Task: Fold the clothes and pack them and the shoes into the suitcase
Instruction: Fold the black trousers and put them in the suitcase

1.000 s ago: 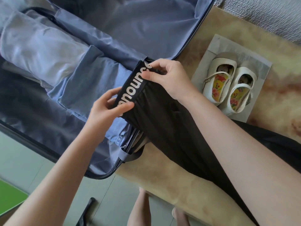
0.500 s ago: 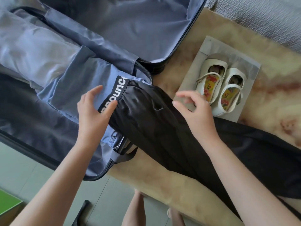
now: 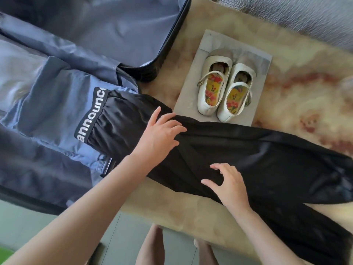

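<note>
Across the centre of the frame the black trousers (image 3: 238, 150) run from the table (image 3: 172, 205) into the open suitcase (image 3: 176, 37), with the waistband on a blue garment (image 3: 53, 104), likely ready for folding the legs in. The left hand (image 3: 160, 134) presses flat with spread fingers. The right hand (image 3: 229, 184) touches the cloth half-bent, gripping nothing. The shoes (image 3: 223, 90) wait at upper right.
</note>
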`<state>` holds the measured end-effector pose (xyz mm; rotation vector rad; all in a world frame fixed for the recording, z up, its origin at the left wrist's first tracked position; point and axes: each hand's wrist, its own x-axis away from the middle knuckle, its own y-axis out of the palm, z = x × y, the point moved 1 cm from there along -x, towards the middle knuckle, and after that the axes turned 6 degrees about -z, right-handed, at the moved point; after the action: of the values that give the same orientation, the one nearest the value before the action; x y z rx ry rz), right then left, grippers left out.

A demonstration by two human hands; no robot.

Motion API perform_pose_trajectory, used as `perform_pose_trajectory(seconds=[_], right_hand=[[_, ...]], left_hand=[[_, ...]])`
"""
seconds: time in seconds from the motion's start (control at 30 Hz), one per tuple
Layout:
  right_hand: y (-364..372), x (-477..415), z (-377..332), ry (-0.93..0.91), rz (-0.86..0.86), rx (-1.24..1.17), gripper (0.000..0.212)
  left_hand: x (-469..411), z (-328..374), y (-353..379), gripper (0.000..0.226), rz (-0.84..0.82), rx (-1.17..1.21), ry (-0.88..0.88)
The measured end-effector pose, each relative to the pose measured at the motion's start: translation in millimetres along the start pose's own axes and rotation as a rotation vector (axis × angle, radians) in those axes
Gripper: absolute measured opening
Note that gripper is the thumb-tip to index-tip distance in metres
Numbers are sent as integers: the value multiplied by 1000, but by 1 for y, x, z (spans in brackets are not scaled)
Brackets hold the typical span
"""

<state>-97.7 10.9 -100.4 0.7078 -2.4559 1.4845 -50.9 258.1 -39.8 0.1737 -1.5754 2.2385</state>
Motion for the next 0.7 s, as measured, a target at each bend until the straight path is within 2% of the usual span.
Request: perform_pose_trajectory(seconds=[0.07,0.17,0.23,0.3,0.4,0.47,0.57,0.7], right_hand=[[3,8,5,-54,-11,104,61],[12,23,11,-43,17,157,69],[19,31,18,-21,44,188,62],[24,35,26,2,78,199,45],[28,37,34,20,118,80,20],[21,37,35,53,145,-95,8],[-6,33,38,209,189,-401,8],[-58,6,40,209,249,-404,12]], left_hand=[[-6,-1,4,40,-56,-50,-9],[-11,-6,7,27,-42,-44,38],[-11,-7,11,13,28,-61,110],[-12,-6,13,6,91,-65,122],[-12,-1,15,5,150,-30,102],[-14,2,16,4,175,-3,59],[-20,3,17,6,225,34,-15],[-32,5,18,12,289,16,-48]])
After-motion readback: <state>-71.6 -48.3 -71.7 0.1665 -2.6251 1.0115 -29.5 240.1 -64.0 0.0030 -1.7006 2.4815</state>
